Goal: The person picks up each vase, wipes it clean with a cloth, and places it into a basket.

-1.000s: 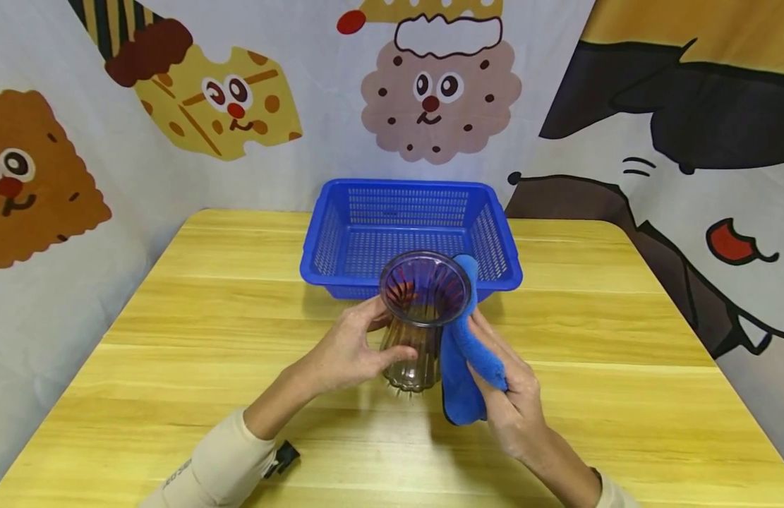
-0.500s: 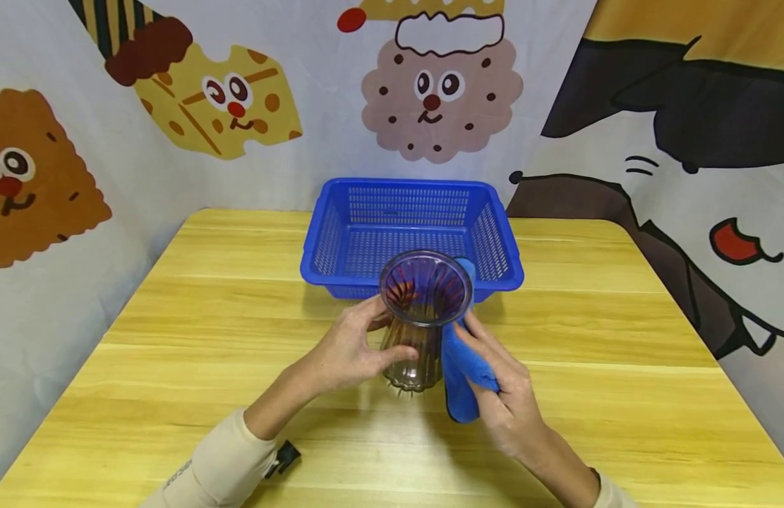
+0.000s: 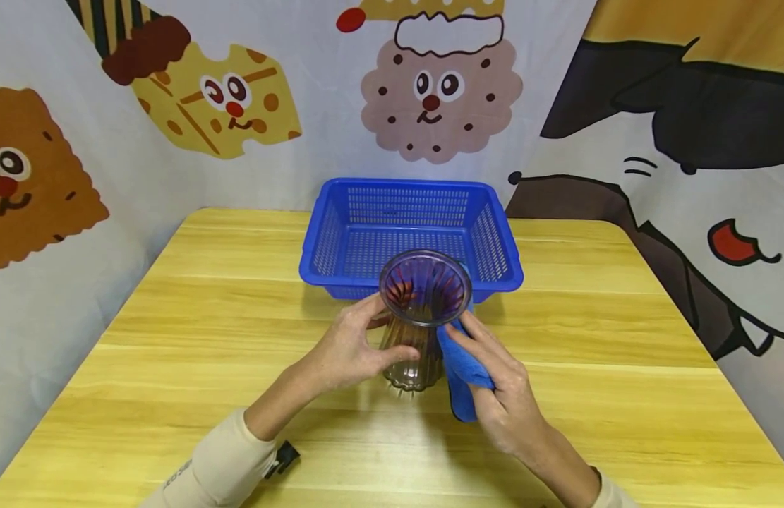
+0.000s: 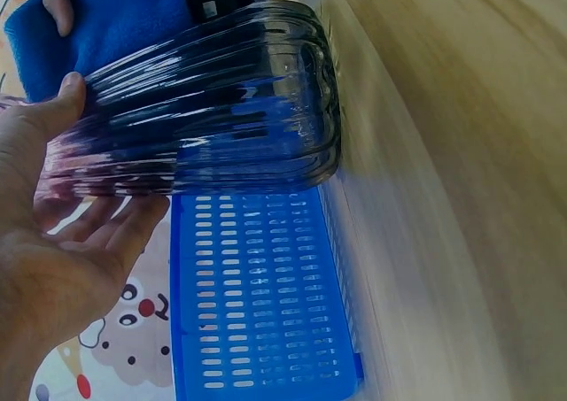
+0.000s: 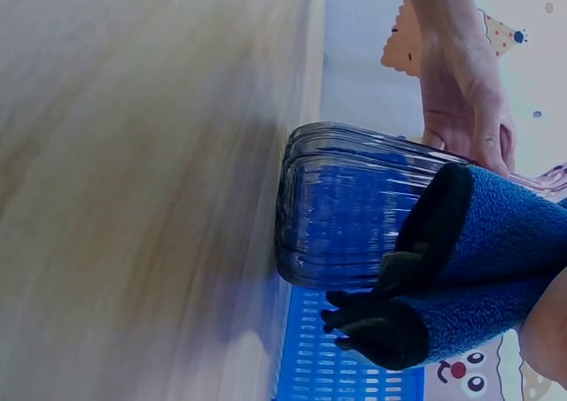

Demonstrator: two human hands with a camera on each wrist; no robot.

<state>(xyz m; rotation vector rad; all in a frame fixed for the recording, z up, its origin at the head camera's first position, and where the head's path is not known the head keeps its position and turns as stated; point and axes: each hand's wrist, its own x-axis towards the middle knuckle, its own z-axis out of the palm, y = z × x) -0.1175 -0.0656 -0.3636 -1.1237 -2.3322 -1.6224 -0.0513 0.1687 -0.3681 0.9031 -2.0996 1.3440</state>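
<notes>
A ribbed, tinted clear vase [image 3: 412, 356] with a flared rim stands upright in front of the person. Its base is at the tabletop or just above; I cannot tell whether it touches. My left hand [image 3: 350, 349] grips the vase from the left, thumb on the near side and fingers behind. On the other side, my right hand [image 3: 509, 391] holds a folded blue cloth [image 3: 463, 363] against the vase wall, just under the rim. The right wrist view shows the cloth [image 5: 505, 233] folded, with dark edging, beside the vase [image 5: 341, 211]. Part of the cloth is hidden behind the vase.
A blue perforated plastic basket [image 3: 315, 275] sits on the wooden table [image 3: 207, 317] just behind the vase. A cartoon-printed white curtain [image 3: 328, 106] hangs along the back and sides. A small black strap end [image 3: 284, 458] sticks out near the left sleeve.
My right hand and the cloth have shifted slightly left, and less cloth shows beside the rim. The left hand and vase have stayed nearly still.
</notes>
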